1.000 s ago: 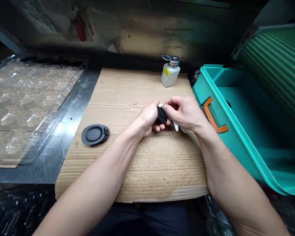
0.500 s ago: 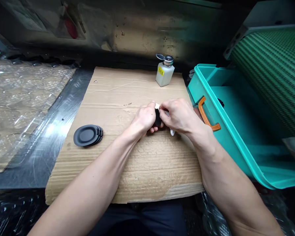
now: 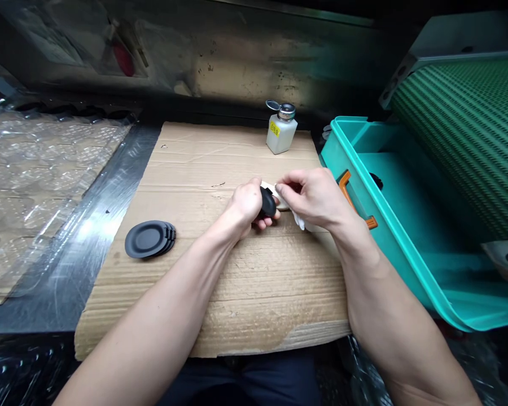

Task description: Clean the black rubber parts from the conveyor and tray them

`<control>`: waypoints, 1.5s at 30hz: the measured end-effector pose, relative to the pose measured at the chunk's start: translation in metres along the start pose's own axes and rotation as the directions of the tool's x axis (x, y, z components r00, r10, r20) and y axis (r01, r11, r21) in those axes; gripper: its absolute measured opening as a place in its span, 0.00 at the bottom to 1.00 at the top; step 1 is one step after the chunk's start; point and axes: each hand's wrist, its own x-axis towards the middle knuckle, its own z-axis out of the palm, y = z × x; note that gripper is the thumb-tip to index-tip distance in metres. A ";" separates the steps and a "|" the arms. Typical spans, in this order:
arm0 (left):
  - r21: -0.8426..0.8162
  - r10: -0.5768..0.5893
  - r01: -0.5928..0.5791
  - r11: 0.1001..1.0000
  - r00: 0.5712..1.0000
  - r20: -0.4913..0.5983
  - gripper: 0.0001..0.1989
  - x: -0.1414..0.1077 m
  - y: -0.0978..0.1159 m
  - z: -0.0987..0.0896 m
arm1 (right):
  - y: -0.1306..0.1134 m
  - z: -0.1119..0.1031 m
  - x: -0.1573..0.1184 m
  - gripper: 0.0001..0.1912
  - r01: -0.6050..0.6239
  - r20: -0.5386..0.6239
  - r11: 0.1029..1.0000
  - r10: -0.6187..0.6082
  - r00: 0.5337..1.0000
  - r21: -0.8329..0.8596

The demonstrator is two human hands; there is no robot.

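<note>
Near the middle of the cardboard sheet point(image 3: 245, 270), my left hand point(image 3: 249, 204) is closed round a black oval part point(image 3: 267, 203). Just right of it, my right hand point(image 3: 311, 194) pinches a white cloth point(image 3: 298, 219), which hangs below the fingers. A pale flat piece point(image 3: 281, 202) shows between the two hands; what it is, I cannot make out. Several black oval parts point(image 3: 148, 239) lie in an overlapping stack at the left of the cardboard. A white bottle point(image 3: 281, 135) with a metal top and yellow label stands behind my hands, its lid flipped up.
Clear plastic trays point(image 3: 46, 175) lie on the metal table point(image 3: 84, 225) at the left. At the right is a teal bin point(image 3: 395, 248) with an orange handle and a small black item inside. A green ribbed belt point(image 3: 469, 135) overhangs the bin.
My right hand has moved slightly right, away from the black part, which now shows more of its face in my left hand. More of the pale piece is visible. The view has shifted slightly.
</note>
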 end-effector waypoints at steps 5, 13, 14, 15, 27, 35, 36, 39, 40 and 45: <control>-0.007 0.004 -0.004 1.000 1.000 0.008 0.25 0.000 0.004 -0.001 | 0.000 0.011 0.003 0.12 0.041 -0.061 0.999 -0.039 0.997 0.030; 0.059 0.069 -0.069 0.996 0.998 0.002 0.25 0.002 -0.007 0.000 | -0.001 0.014 0.003 0.12 0.066 0.067 0.986 -0.056 0.996 -0.154; 0.074 0.082 -0.081 0.994 0.997 -0.012 0.25 0.003 -0.008 0.000 | -0.001 0.015 0.003 0.12 0.079 0.059 0.982 -0.070 0.996 -0.169; 0.087 0.095 -0.092 0.992 0.995 -0.029 0.24 0.003 -0.009 0.000 | -0.001 0.016 0.004 0.12 0.095 0.043 0.980 -0.089 0.995 -0.177; 0.177 0.167 -0.151 0.973 0.983 -0.079 0.27 0.000 -0.014 0.000 | -0.011 0.010 0.002 0.14 0.067 0.088 0.958 -0.044 0.995 -0.278; 0.154 0.129 -0.120 0.981 0.991 -0.047 0.27 -0.004 -0.011 0.000 | -0.016 0.005 0.001 0.15 -0.007 0.138 0.969 0.042 0.990 -0.247; 0.126 0.117 -0.111 0.986 0.992 -0.039 0.27 -0.004 -0.009 0.000 | -0.016 0.003 0.000 0.15 -0.030 0.159 0.968 0.071 0.985 -0.250; -0.019 0.037 -0.037 0.999 0.999 -0.014 0.26 -0.004 -0.001 -0.002 | -0.011 -0.004 -0.002 0.15 -0.118 0.134 0.956 0.159 0.978 -0.269; -0.074 -0.002 0.002 0.997 1.000 -0.001 0.26 -0.003 0.002 -0.003 | -0.007 -0.007 -0.003 0.15 -0.162 0.105 0.944 0.199 0.974 -0.287; -0.217 -0.097 0.110 0.970 0.993 0.069 0.27 -0.008 0.018 -0.019 | 0.008 -0.012 -0.003 0.16 -0.364 0.063 0.844 0.420 0.905 -0.393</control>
